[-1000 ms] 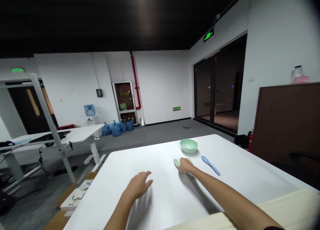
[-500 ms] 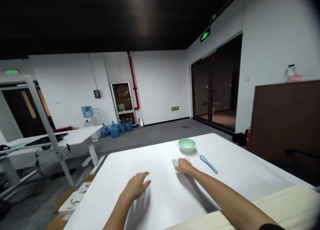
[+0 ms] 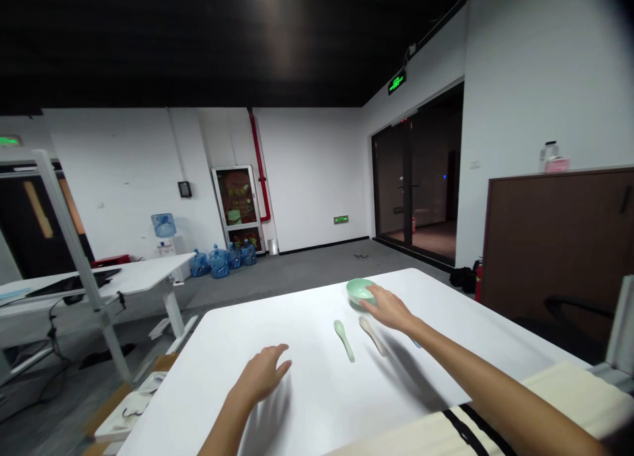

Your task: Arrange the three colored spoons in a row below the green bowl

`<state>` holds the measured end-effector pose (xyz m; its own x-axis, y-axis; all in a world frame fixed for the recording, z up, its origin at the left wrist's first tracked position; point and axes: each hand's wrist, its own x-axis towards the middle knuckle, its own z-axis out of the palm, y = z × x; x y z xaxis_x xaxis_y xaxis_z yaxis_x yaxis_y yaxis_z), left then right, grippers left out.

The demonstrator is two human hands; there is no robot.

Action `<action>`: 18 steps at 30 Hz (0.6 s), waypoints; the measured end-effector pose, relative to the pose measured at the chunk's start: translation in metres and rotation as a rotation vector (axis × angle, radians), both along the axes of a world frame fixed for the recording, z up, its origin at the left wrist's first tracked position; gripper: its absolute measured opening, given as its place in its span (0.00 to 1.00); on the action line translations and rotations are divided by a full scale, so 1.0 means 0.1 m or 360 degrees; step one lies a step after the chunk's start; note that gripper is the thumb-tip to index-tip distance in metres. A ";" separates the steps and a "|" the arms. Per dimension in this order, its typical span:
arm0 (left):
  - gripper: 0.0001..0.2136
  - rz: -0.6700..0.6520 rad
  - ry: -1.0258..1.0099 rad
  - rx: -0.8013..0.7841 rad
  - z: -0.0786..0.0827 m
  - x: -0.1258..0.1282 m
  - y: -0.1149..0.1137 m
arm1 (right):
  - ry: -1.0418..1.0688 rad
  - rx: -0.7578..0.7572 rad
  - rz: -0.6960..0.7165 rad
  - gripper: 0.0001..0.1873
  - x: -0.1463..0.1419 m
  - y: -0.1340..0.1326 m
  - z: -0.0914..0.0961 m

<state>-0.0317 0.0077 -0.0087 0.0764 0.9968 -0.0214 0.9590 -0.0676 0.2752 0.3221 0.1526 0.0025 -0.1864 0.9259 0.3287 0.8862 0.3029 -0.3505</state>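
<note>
The **right hand** (image 3: 389, 309) reaches forward across a **white table** (image 3: 302, 330), its fingers extended and lying close together; their tips touch the near right side of a **pale green bowl** (image 3: 360, 292); the bowl sits upright near the table's far edge, just beyond the fingertips' reach over its rim; the thumb is hidden, so I cannot tell whether the hand is pinching the bowl. The **left hand** (image 3: 260, 373) is palm down over the table, its fingers slightly spread and curved; it touches nothing and is well apart from the bowl.

Between the 2 hands, a **green spoon** (image 3: 344, 340) and a **beige spoon** (image 3: 371, 334) lie on the table, slightly apart and angled towards the bowl; the beige spoon is just below the right hand, and a **blue spoon** (image 3: 417, 344) is almost hidden behind the right forearm.

Beyond the table stand **blue water jugs** (image 3: 218, 262) on the grey carpet, a **water dispenser** (image 3: 164, 226) and a **white desk** (image 3: 123, 274); to the right are a **red fire extinguisher** (image 3: 478, 281) and a **brown cabinet** (image 3: 545, 245).
</note>
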 end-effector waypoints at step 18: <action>0.27 0.0037 0.0015 0.0010 -0.03 -0.05 0.03 | -0.0050 -0.0169 0.0007 0.34 0.33 -0.14 -0.44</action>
<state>-0.0368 0.0106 -0.0119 0.0528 0.9985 -0.0155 0.9629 -0.0468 0.2657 0.3549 0.1381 -0.0412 -0.1992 0.9543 0.2228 0.8959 0.2695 -0.3531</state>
